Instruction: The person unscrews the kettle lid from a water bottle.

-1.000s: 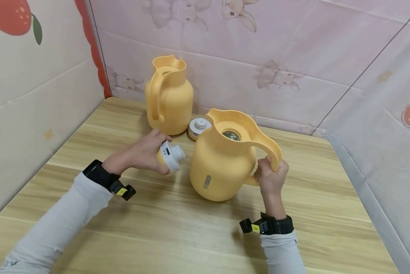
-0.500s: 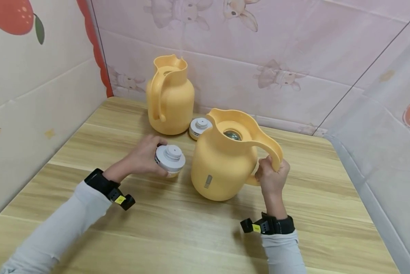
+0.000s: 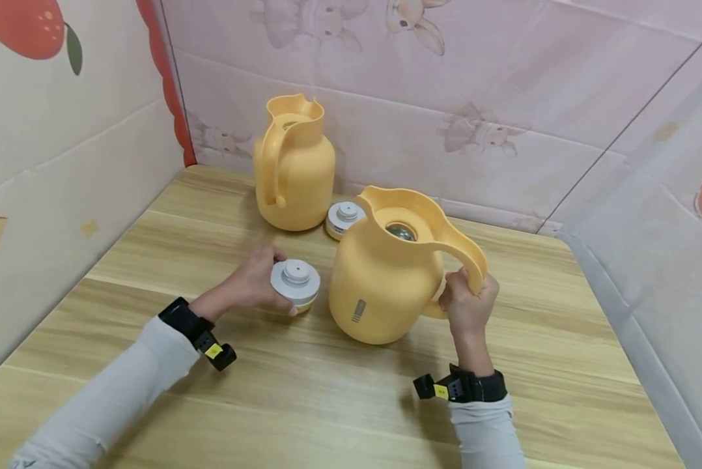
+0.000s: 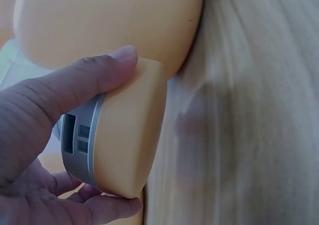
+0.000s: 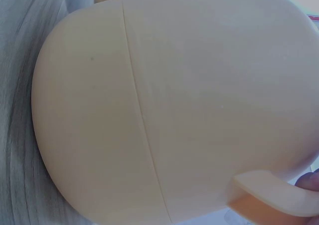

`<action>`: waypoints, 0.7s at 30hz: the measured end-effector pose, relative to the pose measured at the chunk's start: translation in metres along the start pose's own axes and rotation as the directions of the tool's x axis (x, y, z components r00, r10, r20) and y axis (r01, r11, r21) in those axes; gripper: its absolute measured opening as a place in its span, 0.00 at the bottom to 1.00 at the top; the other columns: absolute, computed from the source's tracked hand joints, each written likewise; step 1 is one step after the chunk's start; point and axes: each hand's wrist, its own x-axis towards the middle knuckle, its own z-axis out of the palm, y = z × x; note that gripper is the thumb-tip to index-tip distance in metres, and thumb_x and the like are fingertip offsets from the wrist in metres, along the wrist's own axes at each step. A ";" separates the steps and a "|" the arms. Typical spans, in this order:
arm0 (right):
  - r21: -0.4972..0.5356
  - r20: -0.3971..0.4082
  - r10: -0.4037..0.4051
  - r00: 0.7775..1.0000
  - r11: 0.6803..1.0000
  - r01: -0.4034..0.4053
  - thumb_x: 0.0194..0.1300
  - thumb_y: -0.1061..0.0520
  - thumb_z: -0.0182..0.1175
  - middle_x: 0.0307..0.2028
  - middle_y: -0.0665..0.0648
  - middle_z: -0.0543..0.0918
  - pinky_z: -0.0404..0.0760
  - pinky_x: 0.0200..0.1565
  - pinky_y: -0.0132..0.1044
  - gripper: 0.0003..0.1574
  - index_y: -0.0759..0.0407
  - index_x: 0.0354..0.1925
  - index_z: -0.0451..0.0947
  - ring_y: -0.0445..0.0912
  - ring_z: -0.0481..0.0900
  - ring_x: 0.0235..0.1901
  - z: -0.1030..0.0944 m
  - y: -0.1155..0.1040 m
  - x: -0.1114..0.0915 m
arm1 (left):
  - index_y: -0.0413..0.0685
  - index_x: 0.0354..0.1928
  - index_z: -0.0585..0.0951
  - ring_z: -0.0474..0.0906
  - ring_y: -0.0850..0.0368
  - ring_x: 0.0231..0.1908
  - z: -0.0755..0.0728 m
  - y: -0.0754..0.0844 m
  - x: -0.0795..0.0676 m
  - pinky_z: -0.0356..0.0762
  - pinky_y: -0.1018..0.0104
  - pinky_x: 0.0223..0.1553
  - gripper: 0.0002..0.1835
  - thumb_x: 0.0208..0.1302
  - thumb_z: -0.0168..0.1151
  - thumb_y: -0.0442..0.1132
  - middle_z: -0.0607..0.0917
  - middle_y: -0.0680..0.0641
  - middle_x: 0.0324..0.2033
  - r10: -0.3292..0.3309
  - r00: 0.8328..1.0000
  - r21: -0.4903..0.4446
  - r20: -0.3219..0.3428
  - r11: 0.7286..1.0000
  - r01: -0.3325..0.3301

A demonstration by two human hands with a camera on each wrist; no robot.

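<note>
My left hand (image 3: 252,280) pinches a round jug lid (image 3: 295,284) by its sides, thumb on one side and fingers on the other. The lid has a grey-white stopper on top and a yellow base; in the left wrist view its yellow part (image 4: 133,130) faces the table, close over it. My right hand (image 3: 471,303) grips the handle of a yellow thermos jug (image 3: 380,286). That jug has no lid on, and its round glass-lined mouth shows from above. In the right wrist view the jug's body (image 5: 174,100) fills most of the picture.
A second yellow thermos jug (image 3: 298,176), also without a lid, stands at the back left. Another white and yellow lid (image 3: 345,213) sits between the two jugs, partly hidden by the front one. Printed sheets (image 3: 386,104) close off the wooden table (image 3: 327,404) behind and at both sides.
The left hand has turned the lid from tilted sideways to stopper upward and lowered it toward the table. The right hand and its jug have stayed in place.
</note>
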 end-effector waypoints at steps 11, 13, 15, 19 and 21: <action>0.023 0.000 0.016 1.000 1.000 -0.016 0.48 0.77 0.43 0.02 0.47 0.61 0.57 0.05 0.26 0.22 0.61 0.07 0.52 0.42 0.55 0.02 0.001 -0.002 -0.001 | 0.34 0.51 0.62 0.63 0.46 0.48 0.007 -0.004 0.002 0.67 0.49 0.53 0.53 0.19 0.80 0.48 0.64 0.38 0.47 -0.024 0.998 0.064 0.060 0.998 0.020; 0.037 -0.003 0.023 1.000 0.999 -0.023 0.48 0.76 0.43 0.02 0.47 0.61 0.57 0.05 0.25 0.22 0.60 0.07 0.52 0.42 0.55 0.02 0.003 -0.002 -0.002 | 0.34 0.50 0.62 0.63 0.45 0.48 0.007 -0.006 0.000 0.67 0.49 0.52 0.53 0.18 0.81 0.47 0.64 0.38 0.46 -0.026 0.997 0.074 0.069 0.997 0.021; 0.046 -0.002 0.026 1.000 0.999 -0.026 0.47 0.76 0.43 0.02 0.47 0.61 0.57 0.05 0.25 0.22 0.59 0.06 0.53 0.42 0.56 0.02 0.005 -0.002 -0.003 | 0.34 0.50 0.61 0.63 0.45 0.47 0.007 -0.009 -0.001 0.67 0.49 0.52 0.53 0.18 0.81 0.46 0.63 0.37 0.45 -0.032 0.997 0.075 0.074 0.997 0.027; 0.053 0.008 0.022 1.000 0.998 -0.023 0.47 0.76 0.43 0.02 0.47 0.61 0.57 0.05 0.25 0.22 0.59 0.06 0.54 0.42 0.56 0.02 0.010 -0.001 -0.004 | 0.33 0.50 0.60 0.63 0.43 0.46 0.004 -0.013 -0.006 0.67 0.48 0.52 0.53 0.17 0.81 0.45 0.63 0.35 0.44 -0.050 0.995 0.083 0.084 0.996 0.043; 0.051 0.008 0.016 1.000 0.999 -0.016 0.47 0.76 0.43 0.02 0.47 0.61 0.58 0.05 0.25 0.22 0.59 0.06 0.54 0.42 0.56 0.01 0.012 0.000 -0.004 | 0.32 0.51 0.60 0.62 0.42 0.47 0.002 -0.014 -0.008 0.67 0.46 0.52 0.53 0.18 0.80 0.44 0.64 0.34 0.45 -0.043 0.994 0.090 0.102 0.995 0.033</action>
